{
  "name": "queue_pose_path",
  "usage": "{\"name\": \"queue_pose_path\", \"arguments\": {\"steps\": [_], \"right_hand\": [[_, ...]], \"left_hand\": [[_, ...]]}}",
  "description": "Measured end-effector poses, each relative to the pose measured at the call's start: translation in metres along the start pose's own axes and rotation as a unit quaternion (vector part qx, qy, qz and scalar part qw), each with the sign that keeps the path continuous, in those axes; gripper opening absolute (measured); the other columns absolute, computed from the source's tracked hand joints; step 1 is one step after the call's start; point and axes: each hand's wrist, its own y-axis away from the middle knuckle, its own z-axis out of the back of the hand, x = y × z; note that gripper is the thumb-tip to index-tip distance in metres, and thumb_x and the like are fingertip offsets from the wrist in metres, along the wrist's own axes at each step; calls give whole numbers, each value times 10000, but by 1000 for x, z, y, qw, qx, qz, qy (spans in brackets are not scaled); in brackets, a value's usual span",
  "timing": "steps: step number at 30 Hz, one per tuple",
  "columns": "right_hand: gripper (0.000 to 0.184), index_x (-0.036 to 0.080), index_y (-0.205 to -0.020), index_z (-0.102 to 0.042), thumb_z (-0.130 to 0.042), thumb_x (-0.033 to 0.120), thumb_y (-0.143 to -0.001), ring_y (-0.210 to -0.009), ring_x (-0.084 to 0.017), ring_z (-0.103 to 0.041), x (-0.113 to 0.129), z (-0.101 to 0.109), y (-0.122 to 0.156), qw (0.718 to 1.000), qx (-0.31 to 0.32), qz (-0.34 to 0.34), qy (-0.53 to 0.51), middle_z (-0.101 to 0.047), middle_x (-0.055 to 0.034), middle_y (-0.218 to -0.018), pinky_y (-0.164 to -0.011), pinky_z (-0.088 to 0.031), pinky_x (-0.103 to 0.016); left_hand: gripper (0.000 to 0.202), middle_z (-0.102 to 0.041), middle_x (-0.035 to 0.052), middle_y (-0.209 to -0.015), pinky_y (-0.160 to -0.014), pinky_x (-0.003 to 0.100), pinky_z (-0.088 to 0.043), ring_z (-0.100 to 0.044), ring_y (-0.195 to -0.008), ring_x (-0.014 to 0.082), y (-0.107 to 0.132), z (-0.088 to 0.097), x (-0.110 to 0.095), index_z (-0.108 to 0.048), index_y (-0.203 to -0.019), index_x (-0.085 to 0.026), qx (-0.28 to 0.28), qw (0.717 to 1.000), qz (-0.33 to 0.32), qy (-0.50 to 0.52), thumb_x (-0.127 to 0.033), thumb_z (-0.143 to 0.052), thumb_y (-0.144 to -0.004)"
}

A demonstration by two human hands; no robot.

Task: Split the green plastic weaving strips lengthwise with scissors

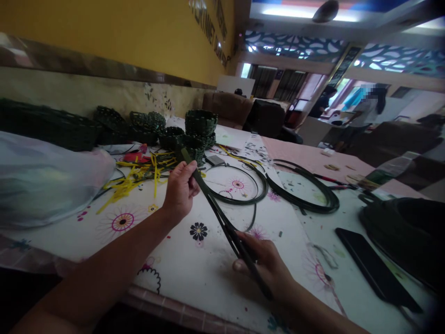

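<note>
My left hand [181, 189] pinches the upper end of some long, flat dark green strips [212, 203] between thumb and fingers. The strips slant down to the right, above the flowered tablecloth. Lower down, my right hand [266, 264] is closed around their darker, thicker-looking lower part, the thumb on one side and the fingers on the other. Shadow hides whether a separate tool lies along the strips there. Just beyond the strips rests a coil of dark green strip [243, 200], with a second coil [306, 204] to its right.
Small woven dark green baskets [200, 121] stand at the back, near yellow strips [128, 185]. A translucent plastic bag [52, 181] fills the left side. At right are a black phone-like slab [377, 269], a large dark bag-like object [406, 232] and a clear bottle [392, 170]. Two people [368, 111] are farther back.
</note>
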Motion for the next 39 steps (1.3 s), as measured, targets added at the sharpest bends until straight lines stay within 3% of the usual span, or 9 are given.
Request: {"name": "queue_pose_path", "arguments": {"steps": [6,13,20,24,29,33,39], "right_hand": [[506,154,-1065,-668,-656,559,-763,-569,-117,-385,-7,-2,0,1000,-10,-14,-6,-449,26,-632,-507,-317,-233],[462,158,-1039,-658,-646,539,-779,-566,-113,-358,-7,-3,1,1000,-3,-4,-23,-417,35,-624,-504,-301,-232],[374,149,-941,-660,-653,492,-792,-556,-93,-308,2,-2,1,999,15,-20,-32,-330,51,-617,-493,-270,-220],[416,160,-998,-669,-667,510,-774,-560,-104,-355,-4,-4,2,999,13,-35,-20,-388,45,-615,-494,-302,-218],[456,169,-1061,-666,-654,521,-771,-597,-134,-429,-13,-7,2,999,-35,-13,-5,-495,13,-668,-532,-368,-237],[405,169,-1018,-670,-650,497,-780,-593,-130,-417,-13,-5,1,999,-31,0,-13,-475,15,-661,-528,-355,-236],[388,150,-1046,-657,-649,448,-798,-550,-98,-334,-4,-3,0,999,-8,-2,-34,-375,48,-619,-495,-289,-222]], "left_hand": [[321,-340,-124,-423,-330,135,-161,-225,-310,17,9,-4,2,-377,-705,-206,35,999,-2,-14,-300,-680,-756],[330,-360,-119,-420,-338,143,-174,-242,-320,26,17,-7,6,-376,-711,-209,41,999,1,-12,-322,-680,-769],[330,-335,-122,-416,-323,147,-163,-218,-305,19,5,-1,4,-366,-673,-203,10,1000,8,-3,-292,-675,-744],[372,-312,-128,-427,-316,145,-145,-210,-307,16,-3,2,0,-336,-672,-206,-11,1000,2,2,-289,-693,-735],[346,-330,-129,-421,-328,142,-165,-218,-305,15,6,-3,2,-369,-703,-209,19,1000,-14,-6,-304,-699,-748],[333,-353,-123,-413,-329,143,-167,-228,-310,19,13,-6,7,-372,-705,-209,38,999,-4,-8,-302,-687,-759],[325,-341,-124,-405,-329,141,-172,-223,-309,16,11,-4,6,-372,-686,-204,21,1000,-9,-6,-273,-682,-751]]}}
